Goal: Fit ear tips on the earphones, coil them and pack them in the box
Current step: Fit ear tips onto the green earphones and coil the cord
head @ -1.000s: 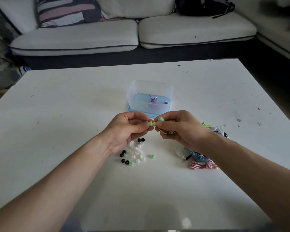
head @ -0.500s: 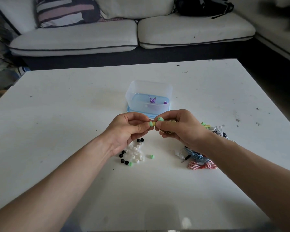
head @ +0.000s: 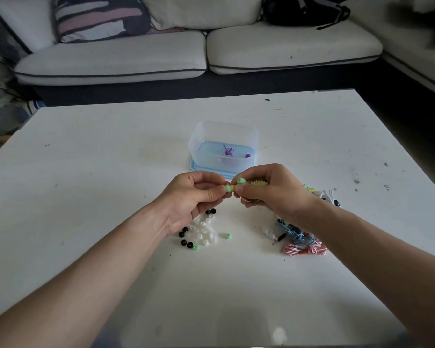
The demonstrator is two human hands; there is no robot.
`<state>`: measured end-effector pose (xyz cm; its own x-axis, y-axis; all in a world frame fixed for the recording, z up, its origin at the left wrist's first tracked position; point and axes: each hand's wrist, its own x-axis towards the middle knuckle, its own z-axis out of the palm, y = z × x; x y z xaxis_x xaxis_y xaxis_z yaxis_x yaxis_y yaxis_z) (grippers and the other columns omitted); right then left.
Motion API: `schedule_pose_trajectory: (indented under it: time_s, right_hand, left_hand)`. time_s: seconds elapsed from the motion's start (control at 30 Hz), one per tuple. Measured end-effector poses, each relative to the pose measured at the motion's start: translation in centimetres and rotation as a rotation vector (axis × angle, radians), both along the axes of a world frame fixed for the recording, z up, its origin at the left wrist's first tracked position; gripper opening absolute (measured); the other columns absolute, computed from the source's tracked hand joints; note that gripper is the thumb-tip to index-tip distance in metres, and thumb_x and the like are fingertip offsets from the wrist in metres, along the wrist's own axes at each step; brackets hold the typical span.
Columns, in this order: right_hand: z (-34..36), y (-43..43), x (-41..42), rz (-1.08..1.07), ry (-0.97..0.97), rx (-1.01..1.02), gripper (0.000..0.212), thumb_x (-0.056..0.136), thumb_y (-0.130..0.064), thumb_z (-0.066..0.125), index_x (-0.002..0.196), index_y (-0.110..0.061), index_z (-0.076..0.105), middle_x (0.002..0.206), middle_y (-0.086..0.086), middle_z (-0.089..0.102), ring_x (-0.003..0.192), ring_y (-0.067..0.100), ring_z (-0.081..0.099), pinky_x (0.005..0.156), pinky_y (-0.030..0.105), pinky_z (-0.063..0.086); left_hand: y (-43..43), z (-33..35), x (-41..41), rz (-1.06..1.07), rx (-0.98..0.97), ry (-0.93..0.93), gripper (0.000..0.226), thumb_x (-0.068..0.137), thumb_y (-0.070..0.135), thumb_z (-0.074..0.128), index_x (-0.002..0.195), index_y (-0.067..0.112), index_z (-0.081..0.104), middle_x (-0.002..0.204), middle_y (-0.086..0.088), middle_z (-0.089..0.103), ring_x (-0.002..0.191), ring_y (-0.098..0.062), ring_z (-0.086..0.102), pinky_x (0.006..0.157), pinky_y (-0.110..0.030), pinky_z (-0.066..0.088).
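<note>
Held above the worktop [head: 111, 177], just in front of the box [head: 246, 136]. Pinched in the left hand [head: 194, 197] at thumb and forefinger: green ear tip [head: 227, 188], touching the earbud. Gripped in the curled fingers of the right hand [head: 276, 194]: yellow earphones [head: 259, 183]. Long axis left to right, hand to hand. Probably pressed further on next.

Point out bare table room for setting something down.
Bare: table left of the ear tips, the strip behind the box, the near middle. Crowded: ear tips by the left hand, cable pile by the right hand.
</note>
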<state>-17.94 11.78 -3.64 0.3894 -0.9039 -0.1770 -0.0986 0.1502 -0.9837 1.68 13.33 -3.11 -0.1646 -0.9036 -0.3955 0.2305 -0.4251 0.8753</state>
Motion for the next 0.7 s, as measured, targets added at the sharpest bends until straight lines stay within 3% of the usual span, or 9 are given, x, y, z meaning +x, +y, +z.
schedule_pose_trajectory:
  time_s: [0.17,0.43,0.7]
  right_hand:
    - [0.02,0.02,0.03,-0.008,0.058,-0.049,0.008,0.088,-0.007,0.072,0.093,0.0,0.074,0.077,0.013,0.069,0.066,0.012,0.062,0.066,0.024,0.054]
    - [-0.39,-0.22,-0.37,0.058,-0.088,0.069,0.008,0.09,-0.002,0.068,0.089,-0.007,0.074,0.079,0.012,0.067,0.066,0.015,0.059,0.069,0.03,0.05]
    - [-0.08,-0.23,-0.15,0.02,0.073,-0.057,0.007,0.087,-0.002,0.071,0.089,-0.007,0.075,0.077,0.013,0.07,0.07,0.017,0.064,0.069,0.028,0.055]
  left_hand:
    - [0.0,-0.09,0.0,-0.015,-0.007,-0.037,0.02,0.07,-0.003,0.071,0.087,0.008,0.066,0.082,-0.01,0.075,0.077,-0.019,0.074,0.068,-0.021,0.058]
    - [0.01,0.14,-0.12,-0.025,0.001,0.014,0.026,0.064,0.002,0.071,0.089,0.007,0.065,0.082,-0.01,0.075,0.078,-0.019,0.074,0.066,-0.02,0.058]
    - [-0.01,-0.06,0.02,-0.035,-0.002,-0.046,0.028,0.063,0.002,0.073,0.09,0.007,0.066,0.083,-0.011,0.075,0.079,-0.02,0.075,0.069,-0.021,0.059]
